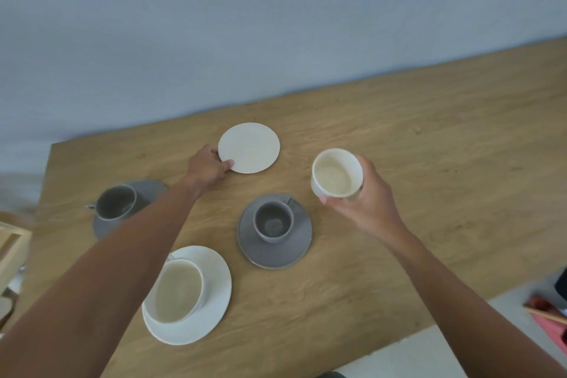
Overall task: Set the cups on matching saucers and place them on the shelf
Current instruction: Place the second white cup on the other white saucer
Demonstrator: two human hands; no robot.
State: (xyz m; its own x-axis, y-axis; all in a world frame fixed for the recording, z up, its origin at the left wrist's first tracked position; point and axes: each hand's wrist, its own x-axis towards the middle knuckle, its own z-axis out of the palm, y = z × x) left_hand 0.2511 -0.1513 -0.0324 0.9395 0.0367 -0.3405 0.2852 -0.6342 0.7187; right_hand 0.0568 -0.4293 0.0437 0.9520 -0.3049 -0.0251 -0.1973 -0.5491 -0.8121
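Two bare arms reach forward over a wooden table (399, 178) set against a pale blue wall (276, 24). Nearest the viewer, under the left forearm, a white cup (178, 291) sits on a white saucer (214, 310). Farther in, between the two arms, a grey cup (273, 221) stands upright on a grey saucer (276, 255), its handle pointing away; this pair lies just nearer than the right hand's fingers and to their left. Out beyond the left forearm, well to the left of the left hand, a second grey cup (115, 202) rests on a second grey saucer (147, 190). The right hand (365, 202) holds a white cup without saucer (337, 173) lifted above the table, fingers wrapped around its far side and thumb pressed against its near side, the open mouth tilted toward the viewer. Farthest, the left hand (205, 170) grips the near-left rim of an empty white saucer (249, 147), thumb on top; the other fingers are hidden, so their spread cannot be told. That saucer lies flat, to the left of the lifted cup and apart from it.
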